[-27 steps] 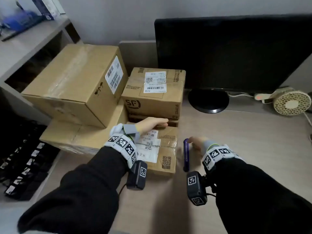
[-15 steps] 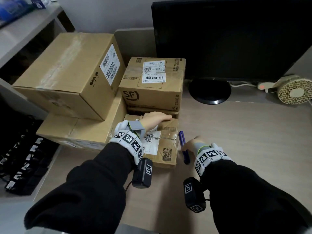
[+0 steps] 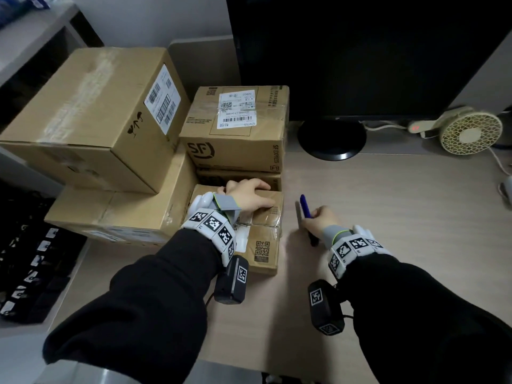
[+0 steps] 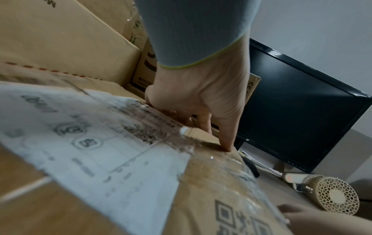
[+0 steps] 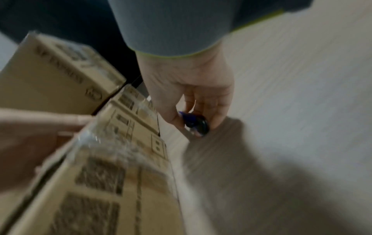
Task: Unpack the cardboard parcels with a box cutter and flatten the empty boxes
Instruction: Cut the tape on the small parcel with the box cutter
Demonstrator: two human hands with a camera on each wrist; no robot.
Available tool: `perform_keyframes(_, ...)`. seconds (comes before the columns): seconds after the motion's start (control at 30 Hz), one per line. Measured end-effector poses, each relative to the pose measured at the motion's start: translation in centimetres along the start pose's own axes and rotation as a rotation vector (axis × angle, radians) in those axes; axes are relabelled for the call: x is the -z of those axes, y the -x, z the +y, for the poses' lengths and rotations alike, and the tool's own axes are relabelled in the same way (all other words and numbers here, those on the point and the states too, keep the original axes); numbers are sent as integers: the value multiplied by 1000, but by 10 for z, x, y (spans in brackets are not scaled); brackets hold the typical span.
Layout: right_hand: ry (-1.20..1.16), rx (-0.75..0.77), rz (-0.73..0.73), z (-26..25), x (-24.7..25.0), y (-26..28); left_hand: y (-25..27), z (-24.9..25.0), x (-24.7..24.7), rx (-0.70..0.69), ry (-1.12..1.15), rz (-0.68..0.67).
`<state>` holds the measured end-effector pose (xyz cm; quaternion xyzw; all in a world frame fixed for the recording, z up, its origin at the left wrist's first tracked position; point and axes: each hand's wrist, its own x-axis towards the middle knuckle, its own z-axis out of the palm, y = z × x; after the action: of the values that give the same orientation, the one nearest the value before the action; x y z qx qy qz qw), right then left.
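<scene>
A small taped cardboard parcel (image 3: 266, 245) with a white label lies flat on the desk in front of me. My left hand (image 3: 249, 196) grips its far edge, fingers curled over the back and thumb on top (image 4: 201, 111). Just right of the parcel my right hand (image 3: 318, 223) holds a blue box cutter (image 3: 306, 207) off the desk, tip pointing away from me; no blade is visible. The right wrist view, blurred, shows the fingers wrapped round the cutter (image 5: 194, 122) beside the parcel's side (image 5: 120, 159).
Behind the small parcel stand an SF box (image 3: 235, 126) on another box, and a large box (image 3: 91, 117) on a flat one at left. A black monitor (image 3: 360, 56) and a small fan (image 3: 471, 133) sit at the back. Bare desk (image 3: 401, 203) stretches to the right.
My right hand has picked the box cutter up from the desk and tilted it away from the parcel. My left hand has curled tighter over the parcel's far edge.
</scene>
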<state>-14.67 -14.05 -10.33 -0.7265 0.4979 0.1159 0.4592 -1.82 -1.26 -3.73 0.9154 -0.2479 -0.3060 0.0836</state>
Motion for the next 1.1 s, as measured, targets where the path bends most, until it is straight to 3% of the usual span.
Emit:
perform_keyframes(0.2, -462, -3, -151, -6, 38, 17, 4, 4, -1, -10, 6, -6)
perform_keyframes(0.53, -665, -12, -215, 5, 72, 43, 3, 29, -15, -37, 42, -25)
perform_keyframes(0.9, -607, 147, -159, 22, 92, 61, -1, 68, -31, -95, 132, 21)
perform_keyframes(1.1, -427, 183, 61, 33, 109, 56, -3, 82, -36, -73, 234, 41)
